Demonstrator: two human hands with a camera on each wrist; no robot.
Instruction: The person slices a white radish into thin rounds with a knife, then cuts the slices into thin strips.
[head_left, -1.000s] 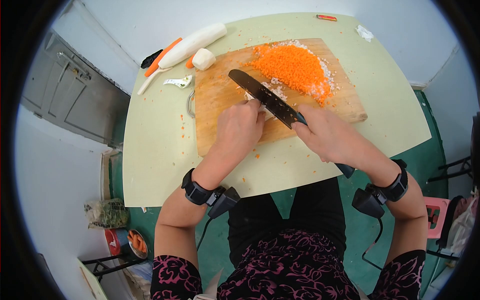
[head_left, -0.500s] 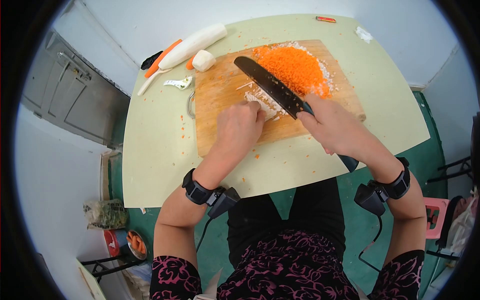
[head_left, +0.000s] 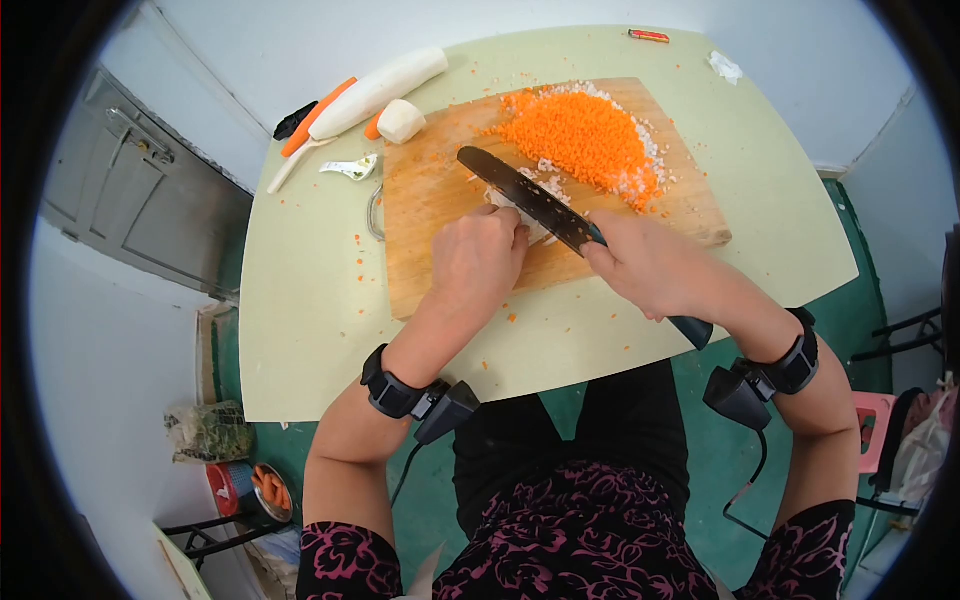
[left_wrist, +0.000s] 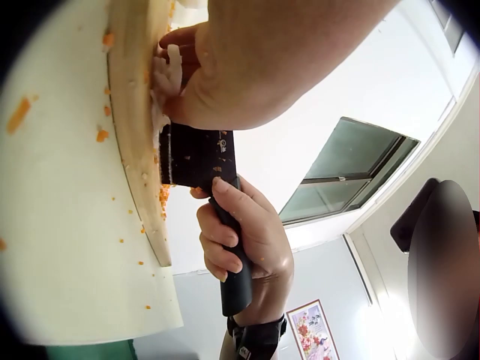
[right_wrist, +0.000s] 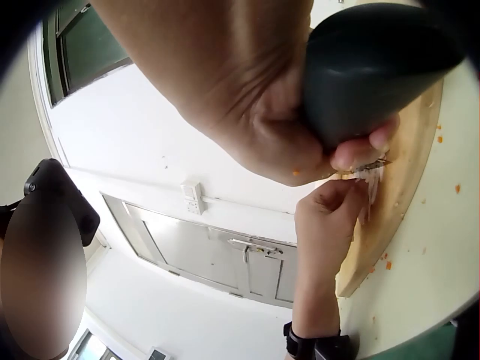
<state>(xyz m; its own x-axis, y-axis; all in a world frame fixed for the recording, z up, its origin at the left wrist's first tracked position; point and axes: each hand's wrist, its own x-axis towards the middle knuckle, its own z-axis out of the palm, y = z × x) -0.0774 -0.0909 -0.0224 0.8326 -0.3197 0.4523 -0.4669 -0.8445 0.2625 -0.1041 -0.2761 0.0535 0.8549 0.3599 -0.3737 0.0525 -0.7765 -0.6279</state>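
Note:
In the head view my right hand (head_left: 645,265) grips a kitchen knife (head_left: 520,195) with a black blade and dark handle. Its blade slants across the wooden cutting board (head_left: 430,180), right beside the fingertips of my left hand (head_left: 470,260). Those left fingers curl over pale radish strips (left_wrist: 171,71) and hold them to the board, as the left wrist view shows; the hand and blade hide part of them. Chopped white bits (head_left: 548,180) lie just beyond the blade. A heap of finely diced carrot (head_left: 575,135) with white bits at its edge covers the board's far right.
Back left on the table (head_left: 310,320) lie a long white radish (head_left: 385,90), a carrot (head_left: 320,115), a cut radish piece (head_left: 402,121) and a white spoon (head_left: 350,168). A red cutter (head_left: 649,36) and crumpled tissue (head_left: 725,67) are at the back right.
The knife first moved right and away from the left fingers, uncovering white strips, then came back left against them. My left hand stayed nearly in place.

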